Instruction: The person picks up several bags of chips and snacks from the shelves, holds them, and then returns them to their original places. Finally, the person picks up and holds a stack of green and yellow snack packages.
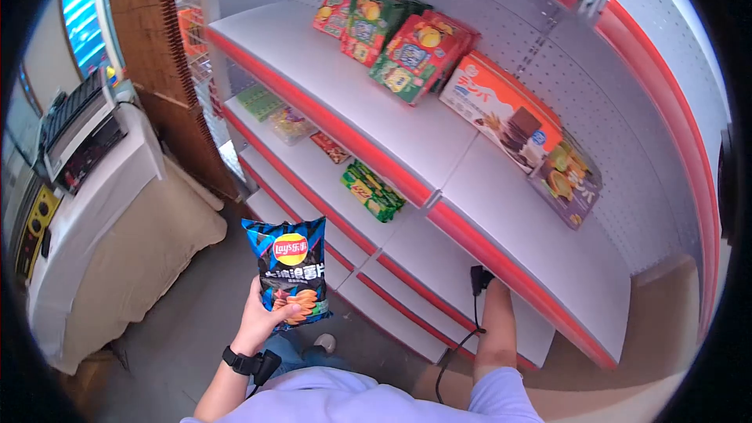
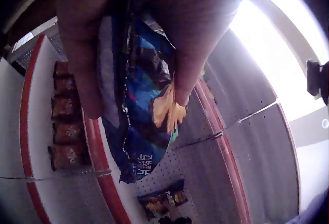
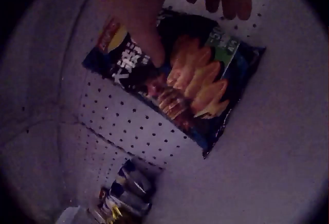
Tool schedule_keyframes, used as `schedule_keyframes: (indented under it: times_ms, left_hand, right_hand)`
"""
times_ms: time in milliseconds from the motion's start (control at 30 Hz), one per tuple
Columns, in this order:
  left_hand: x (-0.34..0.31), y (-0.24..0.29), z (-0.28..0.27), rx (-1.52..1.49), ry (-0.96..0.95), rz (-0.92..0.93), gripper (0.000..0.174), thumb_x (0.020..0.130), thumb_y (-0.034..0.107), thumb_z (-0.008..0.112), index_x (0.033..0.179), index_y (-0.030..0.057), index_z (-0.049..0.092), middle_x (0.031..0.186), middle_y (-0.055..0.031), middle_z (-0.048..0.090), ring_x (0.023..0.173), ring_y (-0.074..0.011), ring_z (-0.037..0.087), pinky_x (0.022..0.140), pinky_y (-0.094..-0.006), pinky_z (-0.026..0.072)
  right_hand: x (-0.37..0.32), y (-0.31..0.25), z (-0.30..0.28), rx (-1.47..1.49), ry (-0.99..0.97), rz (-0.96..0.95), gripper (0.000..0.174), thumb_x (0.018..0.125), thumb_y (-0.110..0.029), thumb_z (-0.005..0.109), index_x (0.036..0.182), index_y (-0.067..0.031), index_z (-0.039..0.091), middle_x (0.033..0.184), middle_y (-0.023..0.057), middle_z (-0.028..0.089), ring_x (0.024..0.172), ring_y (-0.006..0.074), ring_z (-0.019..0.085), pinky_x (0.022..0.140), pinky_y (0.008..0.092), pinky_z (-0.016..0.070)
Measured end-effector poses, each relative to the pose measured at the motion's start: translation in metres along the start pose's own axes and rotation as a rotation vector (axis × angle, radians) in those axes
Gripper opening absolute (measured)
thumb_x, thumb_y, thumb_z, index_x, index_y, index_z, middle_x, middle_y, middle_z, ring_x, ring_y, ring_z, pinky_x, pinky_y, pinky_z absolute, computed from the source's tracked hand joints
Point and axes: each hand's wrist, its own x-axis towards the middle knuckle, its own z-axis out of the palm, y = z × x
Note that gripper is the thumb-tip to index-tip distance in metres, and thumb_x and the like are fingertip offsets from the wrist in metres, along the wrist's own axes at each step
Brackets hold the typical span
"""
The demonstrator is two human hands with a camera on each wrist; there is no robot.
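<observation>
My left hand (image 1: 265,315) grips a blue and black bag of Lay's potato chips (image 1: 294,270) by its lower side, thumb across the front. The bag stands upright before the shelves. In the left wrist view this hand (image 2: 187,23) straddles the crinkled bag (image 2: 146,95). My right arm reaches in beneath a shelf board, which hides that hand in the head view. The right wrist view shows the right hand (image 3: 136,13) holding a second bag of the same chips (image 3: 180,75), thumb on its printed front and fingers over the top edge, before a perforated back panel (image 3: 128,116).
Red-edged white shelves (image 1: 329,121) curve around me. Red and green snack packs (image 1: 423,55) and an orange biscuit box (image 1: 501,110) stand on the upper board. Green packs (image 1: 372,190) lie lower down. A cloth-covered table (image 1: 133,211) with a printer-like machine (image 1: 82,133) is at left.
</observation>
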Motion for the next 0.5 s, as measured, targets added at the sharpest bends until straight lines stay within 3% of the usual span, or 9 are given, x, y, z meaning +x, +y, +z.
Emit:
schedule_keyframes:
  times_ms: [200, 400, 500]
  left_hand:
    - [-0.025, 0.009, -0.027, -0.007, 0.146, -0.006, 0.073, 0.069, 0.01, 0.08, 0.127, 0.0031, 0.037, 0.116, -0.0095, 0.056, 0.107, -0.0167, 0.056, 0.093, -0.0321, 0.0455]
    - [-0.047, 0.009, -0.059, -0.025, 0.25, 0.069, 0.076, 0.068, 0.017, 0.082, 0.128, 0.0019, 0.037, 0.117, -0.0102, 0.055, 0.108, -0.0181, 0.054, 0.095, -0.0321, 0.0434]
    - [-0.062, 0.011, -0.083, -0.038, 0.285, 0.093, 0.077, 0.068, 0.019, 0.082, 0.128, 0.0013, 0.038, 0.118, -0.0107, 0.055, 0.108, -0.0184, 0.054, 0.096, -0.0324, 0.0426]
  right_hand:
    - [0.003, 0.019, -0.031, 0.253, 0.05, -0.009, 0.052, 0.088, -0.033, 0.06, 0.132, -0.0076, 0.047, 0.127, 0.0063, 0.053, 0.117, 0.0222, 0.049, 0.102, 0.0341, 0.0362]
    - [-0.002, 0.015, 0.006, 0.501, 0.129, 0.02, 0.049, 0.088, -0.033, 0.06, 0.129, -0.0078, 0.049, 0.123, 0.0052, 0.056, 0.112, 0.0219, 0.053, 0.1, 0.0338, 0.0377]
    - [-0.029, 0.042, -0.001, 0.614, 0.171, 0.028, 0.048, 0.088, -0.033, 0.06, 0.128, -0.0079, 0.051, 0.121, 0.0047, 0.058, 0.11, 0.0218, 0.055, 0.1, 0.0336, 0.0384]
